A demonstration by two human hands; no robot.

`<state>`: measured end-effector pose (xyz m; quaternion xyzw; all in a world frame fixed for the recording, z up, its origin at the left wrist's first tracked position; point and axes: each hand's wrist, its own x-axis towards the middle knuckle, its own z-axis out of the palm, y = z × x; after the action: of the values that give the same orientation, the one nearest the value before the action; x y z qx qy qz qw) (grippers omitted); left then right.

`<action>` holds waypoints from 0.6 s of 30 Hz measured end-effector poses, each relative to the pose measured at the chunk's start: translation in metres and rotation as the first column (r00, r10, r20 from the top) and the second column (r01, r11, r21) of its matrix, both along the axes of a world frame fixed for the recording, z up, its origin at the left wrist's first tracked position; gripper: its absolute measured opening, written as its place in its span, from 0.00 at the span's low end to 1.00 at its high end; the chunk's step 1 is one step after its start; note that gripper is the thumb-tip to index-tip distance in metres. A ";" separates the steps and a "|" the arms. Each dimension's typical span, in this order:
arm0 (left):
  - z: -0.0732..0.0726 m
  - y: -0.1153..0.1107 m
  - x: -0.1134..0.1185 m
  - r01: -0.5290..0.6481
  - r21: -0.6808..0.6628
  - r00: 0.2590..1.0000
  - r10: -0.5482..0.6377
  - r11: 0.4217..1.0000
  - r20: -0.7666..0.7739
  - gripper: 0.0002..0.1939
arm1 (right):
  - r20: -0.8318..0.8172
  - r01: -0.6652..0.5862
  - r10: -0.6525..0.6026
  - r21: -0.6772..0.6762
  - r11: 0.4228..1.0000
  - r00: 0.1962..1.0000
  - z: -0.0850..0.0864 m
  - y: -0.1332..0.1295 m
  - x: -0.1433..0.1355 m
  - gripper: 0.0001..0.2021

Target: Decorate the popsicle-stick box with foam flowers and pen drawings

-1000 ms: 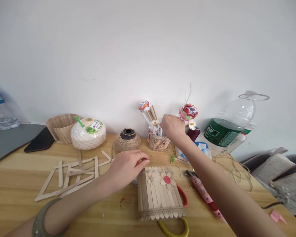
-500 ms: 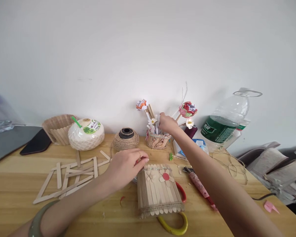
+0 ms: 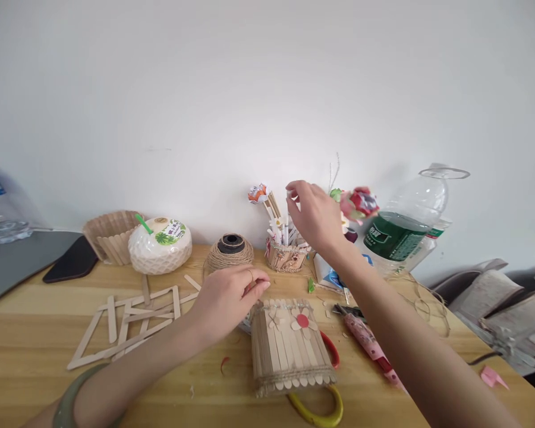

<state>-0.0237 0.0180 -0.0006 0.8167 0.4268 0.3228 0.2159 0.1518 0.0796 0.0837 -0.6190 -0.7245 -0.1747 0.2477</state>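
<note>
Stick pot [image 3: 294, 353]: near centre of tabletop [image 3: 214, 401], just right of left hand; flat wooden sticks, twine band round near end, petal pieces on face.
Pot handling: probably light, stiff, dry grip; stuck-on petals look like the weak spot.
Pot hold: side walls or twine band, off the petals.
Left hand [image 3: 229, 297]: at pot's far left corner; thumb and index tips close together, can't tell if they meet or touch pot.
Right hand [image 3: 316, 217]: raised, just right of pen cup [image 3: 286, 258]; fingers curled, small white bit at tips, can't tell if clamped.
Paper flower [image 3: 361, 203]: blurred, right of right hand; stem not visible, can't tell if held. Likely very light, crushable; take by stem.
Scissors [image 3: 320, 415]: handles poke out at pot's right and near sides.
Twine spool [image 3: 229, 252]: far, left of pen cup.
Loose sticks [image 3: 112, 319]: left on tabletop.
</note>
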 end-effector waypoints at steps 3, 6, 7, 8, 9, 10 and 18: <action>0.003 -0.002 0.000 -0.024 0.007 0.981 0.022 1.000 0.192 0.11 | -0.098 -0.261 0.288 0.221 0.940 0.953 0.004 -0.039 -0.001 0.10; 0.013 -0.010 0.000 0.021 -0.127 0.874 0.044 0.992 0.485 0.11 | -0.394 -0.513 0.600 0.312 0.800 0.696 -0.003 -0.073 0.001 0.10; 0.018 -0.014 0.000 0.102 -0.212 0.815 0.041 0.972 0.578 0.12 | -0.507 -0.563 0.610 0.265 0.783 0.609 -0.005 -0.082 0.001 0.09; 0.023 -0.018 0.000 0.207 -0.285 0.750 0.035 0.936 0.660 0.13 | -0.599 -0.610 0.592 0.208 0.765 0.539 -0.008 -0.089 0.001 0.09; 0.027 -0.023 0.000 0.308 -0.336 0.696 0.030 0.890 0.717 0.13 | -0.668 -0.655 0.565 0.153 0.740 0.483 -0.009 -0.095 0.001 0.09; 0.031 -0.027 0.000 0.402 -0.374 0.663 0.016 0.836 0.748 0.13 | -0.710 -0.694 0.544 0.109 0.712 0.446 -0.011 -0.100 0.000 0.08; 0.043 -0.046 0.003 0.589 -0.420 0.432 0.170 0.691 0.886 0.06 | -0.674 -0.608 0.522 0.135 0.783 0.522 -0.038 -0.114 0.006 0.14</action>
<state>-0.0203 -0.0284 0.0426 0.4352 0.2206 0.4794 0.7295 0.1582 -0.0347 0.0454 -0.3822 -0.7512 0.1971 0.5008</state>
